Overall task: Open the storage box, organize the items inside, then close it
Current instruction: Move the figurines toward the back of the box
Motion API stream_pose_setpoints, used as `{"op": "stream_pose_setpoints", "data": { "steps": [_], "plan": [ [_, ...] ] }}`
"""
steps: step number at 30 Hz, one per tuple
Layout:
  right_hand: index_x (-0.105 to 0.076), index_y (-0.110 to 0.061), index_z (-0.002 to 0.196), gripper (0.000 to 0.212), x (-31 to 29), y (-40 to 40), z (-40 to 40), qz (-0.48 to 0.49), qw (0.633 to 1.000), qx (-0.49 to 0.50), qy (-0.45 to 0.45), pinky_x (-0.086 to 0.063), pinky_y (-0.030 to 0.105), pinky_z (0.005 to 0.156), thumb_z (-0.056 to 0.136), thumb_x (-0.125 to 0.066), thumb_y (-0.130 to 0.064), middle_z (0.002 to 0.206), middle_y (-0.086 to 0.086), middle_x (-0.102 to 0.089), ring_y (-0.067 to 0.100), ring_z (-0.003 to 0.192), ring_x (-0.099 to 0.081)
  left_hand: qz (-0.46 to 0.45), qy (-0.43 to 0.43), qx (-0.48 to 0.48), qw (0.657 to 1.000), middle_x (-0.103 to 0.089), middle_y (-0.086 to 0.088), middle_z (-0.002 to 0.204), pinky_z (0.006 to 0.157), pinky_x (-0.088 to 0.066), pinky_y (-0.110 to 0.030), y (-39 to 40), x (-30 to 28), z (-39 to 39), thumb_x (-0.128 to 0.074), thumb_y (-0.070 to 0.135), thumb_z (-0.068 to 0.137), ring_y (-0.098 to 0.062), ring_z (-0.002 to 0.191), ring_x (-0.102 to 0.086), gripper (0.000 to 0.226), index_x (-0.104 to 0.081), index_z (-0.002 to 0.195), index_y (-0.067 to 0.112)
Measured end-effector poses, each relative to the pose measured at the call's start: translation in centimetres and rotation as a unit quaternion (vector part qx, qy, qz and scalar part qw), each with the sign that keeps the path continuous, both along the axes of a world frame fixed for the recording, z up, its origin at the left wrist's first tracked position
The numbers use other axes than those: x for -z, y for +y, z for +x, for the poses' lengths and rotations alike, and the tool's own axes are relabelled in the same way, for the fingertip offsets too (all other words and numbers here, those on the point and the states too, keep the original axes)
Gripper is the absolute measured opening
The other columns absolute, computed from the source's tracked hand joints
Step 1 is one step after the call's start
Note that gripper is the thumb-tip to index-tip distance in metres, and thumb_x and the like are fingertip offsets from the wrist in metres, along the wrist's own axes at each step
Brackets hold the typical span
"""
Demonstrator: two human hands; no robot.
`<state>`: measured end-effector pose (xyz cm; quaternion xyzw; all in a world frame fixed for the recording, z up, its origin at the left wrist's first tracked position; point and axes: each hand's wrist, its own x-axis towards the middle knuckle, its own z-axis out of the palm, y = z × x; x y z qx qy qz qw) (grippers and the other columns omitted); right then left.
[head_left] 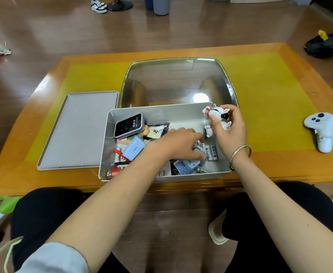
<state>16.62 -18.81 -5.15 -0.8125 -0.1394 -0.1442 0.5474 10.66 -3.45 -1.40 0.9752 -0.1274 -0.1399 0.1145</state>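
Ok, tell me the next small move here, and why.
Probably set the white figurine upright in the bare back-right corner of the storage box: the right hand holds it above that spot, while the left hand is busy among the batteries.

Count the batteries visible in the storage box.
5 visible: two side by side by the right wrist, one under the left hand, one near the front wall, one at left. Others may be hidden.

White game controller (321,130) on worktop (270,91) far right; black bag (323,45) (yellow bit on top), sneakers (98,4) on floor.
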Motion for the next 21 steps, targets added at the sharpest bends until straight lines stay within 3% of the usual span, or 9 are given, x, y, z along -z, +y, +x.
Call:
{"op": "stream_pose_setpoints", "data": {
  "steps": [3,6,13,15,18,21],
  "plan": [
    [-0.052,-0.033,0.105,0.027,0.0,0.1,-0.1,-0.003,1.0,-0.001,0.003,-0.043,0.014,0.071,0.082,-0.064,-0.04,0.092,-0.022,-0.057,0.002,0.084,-0.055,0.058,0.051,0.002,0.997,-0.052,-0.005,0.128,0.088,-0.037,-0.042,-1.3,1.3,0.6,-0.061,0.063,0.077,-0.029,0.12,-0.043,0.067,-0.047,0.133,0.03],
    [-0.052,-0.03,0.107,0.03,0.0,0.0,-0.1,-0.017,1.0,-0.005,0.004,-0.042,0.011,0.07,0.083,-0.063,-0.043,0.091,-0.026,-0.054,0.001,0.085,-0.054,0.06,0.08,0.008,0.995,-0.047,-0.004,0.128,0.092,-0.038,-0.045,-1.2,2.0,0.8,-0.063,0.06,0.073,-0.028,0.121,-0.037,0.071,-0.043,0.136,0.032],
    [-0.051,-0.029,0.108,0.031,-0.1,0.0,-0.1,-0.049,0.999,-0.008,-0.004,-0.038,0.007,0.064,0.084,-0.06,-0.046,0.092,-0.019,-0.054,-0.001,0.08,-0.051,0.019,0.149,-0.011,0.989,-0.047,0.0,0.128,0.095,-0.039,-0.046,-0.4,2.1,1.4,-0.047,0.066,0.074,-0.023,0.121,-0.034,0.056,-0.052,0.125,0.043],
    [-0.052,-0.026,0.109,0.03,0.1,-0.1,0.0,-0.035,0.999,-0.003,-0.007,-0.039,0.008,0.067,0.085,-0.061,-0.042,0.093,-0.018,-0.054,-0.001,0.082,-0.051,-0.001,0.134,-0.019,0.991,-0.046,-0.005,0.127,0.094,-0.038,-0.043,-0.6,2.6,1.4,-0.045,0.058,0.083,-0.026,0.12,-0.037,0.049,-0.051,0.126,0.035],
    [-0.051,-0.025,0.11,0.031,0.2,0.0,0.1,-0.019,1.0,-0.003,-0.007,-0.042,0.018,0.071,0.085,-0.061,-0.039,0.096,-0.014,-0.056,0.005,0.085,-0.053,-0.079,0.089,-0.106,0.987,-0.039,-0.012,0.128,0.092,-0.038,-0.042,-0.9,3.3,1.6,-0.044,0.045,0.091,-0.033,0.119,-0.042,0.048,-0.04,0.129,0.015],
    [-0.052,-0.025,0.109,0.031,0.2,0.0,0.2,-0.017,1.0,-0.004,-0.009,-0.043,0.021,0.072,0.084,-0.06,-0.042,0.096,-0.014,-0.056,0.006,0.085,-0.053,-0.038,0.099,-0.119,0.987,-0.029,-0.014,0.147,0.103,-0.033,-0.047,-1.4,3.6,2.1,-0.039,0.046,0.094,-0.035,0.132,-0.032,0.063,-0.025,0.145,0.013]
  ]
}}
